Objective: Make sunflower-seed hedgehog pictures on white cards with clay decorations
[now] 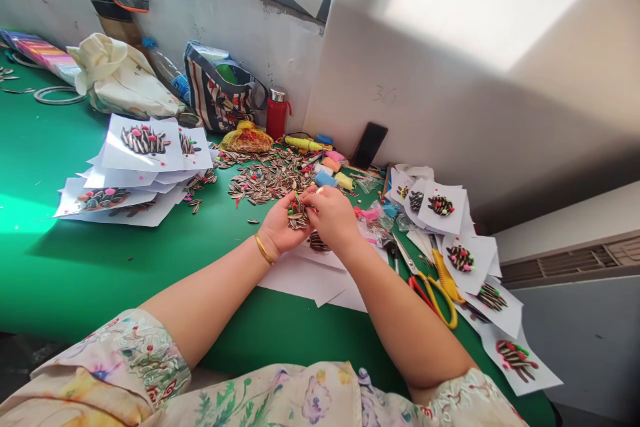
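Observation:
My left hand (pixel 281 225) is cupped, palm up, around a small heap of striped sunflower seeds (pixel 298 215) with a few coloured bits among them. My right hand (pixel 336 215) is over that palm, its fingertips pinched together at the seeds; what they grip is hidden. Beneath both hands lie white sheets of paper (pixel 330 281). One sheet carries a seed figure (pixel 319 241), partly covered by my right hand. Just beyond, a loose pile of sunflower seeds (pixel 267 177) spreads over the green table (pixel 220 320).
Paper cards with seed figures are stacked at left (pixel 100 177) and spread at right (pixel 453 210). Scissors (pixel 433 293) lie right of my right forearm. Behind are coloured clay pieces (pixel 326 179), a phone (pixel 369 145), a red flask (pixel 277 115) and a striped bag (pixel 210 97).

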